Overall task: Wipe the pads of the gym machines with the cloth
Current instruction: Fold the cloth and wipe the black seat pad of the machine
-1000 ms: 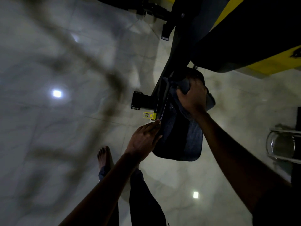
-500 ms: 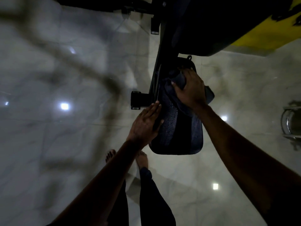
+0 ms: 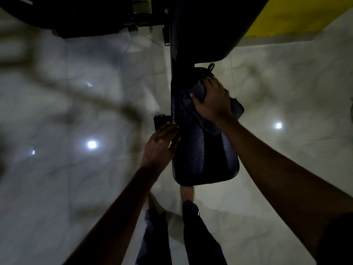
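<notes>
A dark padded seat [image 3: 206, 161] of a gym machine sits below me, its surface speckled with wet drops. My right hand [image 3: 214, 102] presses a dark grey cloth [image 3: 193, 115] onto the seat's far end, fingers curled over a bunched part of it. The cloth hangs a little over the seat's right edge. My left hand [image 3: 160, 148] rests flat against the seat's left edge with straight fingers.
A larger black back pad [image 3: 210, 31] and yellow frame part [image 3: 286, 18] rise behind the seat. A black machine foot [image 3: 160, 121] sticks out left of the seat on the glossy tiled floor [image 3: 76, 169]. My bare feet [image 3: 187, 194] stand just below the seat.
My right hand has slid the cloth toward the seat's far end. The left hand shifted up along the left edge. The view moved forward, and my feet came closer under the seat.
</notes>
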Available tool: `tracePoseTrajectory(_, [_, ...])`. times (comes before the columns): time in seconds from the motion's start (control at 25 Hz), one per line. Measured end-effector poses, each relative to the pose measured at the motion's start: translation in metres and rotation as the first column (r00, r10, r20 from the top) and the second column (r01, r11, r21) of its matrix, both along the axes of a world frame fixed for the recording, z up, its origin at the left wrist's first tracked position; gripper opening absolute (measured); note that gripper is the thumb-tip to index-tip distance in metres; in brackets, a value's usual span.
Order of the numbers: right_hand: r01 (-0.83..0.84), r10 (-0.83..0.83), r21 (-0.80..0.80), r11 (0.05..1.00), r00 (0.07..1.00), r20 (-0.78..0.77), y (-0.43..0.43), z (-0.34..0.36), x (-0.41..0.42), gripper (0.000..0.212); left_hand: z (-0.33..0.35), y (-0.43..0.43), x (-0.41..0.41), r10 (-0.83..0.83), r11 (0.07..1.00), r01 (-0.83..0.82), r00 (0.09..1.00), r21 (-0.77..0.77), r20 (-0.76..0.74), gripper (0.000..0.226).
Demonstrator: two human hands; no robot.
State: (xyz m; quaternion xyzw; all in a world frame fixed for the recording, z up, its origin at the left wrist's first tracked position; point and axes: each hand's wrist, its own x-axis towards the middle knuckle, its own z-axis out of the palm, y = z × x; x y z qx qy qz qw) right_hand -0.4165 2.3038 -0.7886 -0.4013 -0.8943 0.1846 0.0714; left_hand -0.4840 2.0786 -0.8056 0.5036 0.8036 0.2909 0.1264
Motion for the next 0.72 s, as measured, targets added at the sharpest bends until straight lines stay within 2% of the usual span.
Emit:
tracePoseTrajectory(0.16, [0.135,-0.150,-0.135,0.982,0.983,-0.103,-0.002,0.000,0.021,0.065,0.012,0.017,-0.010,0.042,0.999,-0.039,0.995,-0.034,0.093,0.034])
tracePoseTrajectory(0.24, [0.210,-0.225,-0.154,0.965,0.971,-0.084,-0.017,-0.003,0.042,0.067,0.013,0.033,-0.021,0.040,0.998,-0.035,0.993,-0.050,0.107,0.041])
tracePoseTrajectory(0.32, [0.152,-0.156,-0.100,0.983,0.987,-0.027,-0.026,-0.005,0.046,0.064,0.012,0.044,-0.028,0.050,0.998,-0.044,0.993,-0.055,0.111,0.041])
tracePoseTrajectory(0.44, [-0.001,0.000,-0.039,0.999,1.000,-0.029,-0.017,-0.001,0.023,0.060,0.010,0.041,-0.024,0.039,0.997,-0.032,0.993,-0.063,0.111,0.041])
tracePoseTrajectory(0.52, [0.009,-0.014,-0.084,0.996,0.999,-0.049,-0.004,0.003,0.005,0.060,0.011,0.039,-0.026,0.039,0.997,-0.032,0.994,-0.070,0.103,0.042])
tracePoseTrajectory(0.64, [0.077,-0.095,-0.184,0.980,0.992,-0.089,0.002,0.007,0.014,0.065,0.015,0.037,-0.025,0.047,0.990,-0.034,0.994,-0.134,0.095,0.049])
tracePoseTrajectory(0.72, [0.208,-0.260,-0.318,0.925,0.957,-0.132,-0.005,0.012,0.038,0.064,0.015,0.033,-0.019,0.055,0.990,-0.039,0.991,-0.135,0.118,0.053])
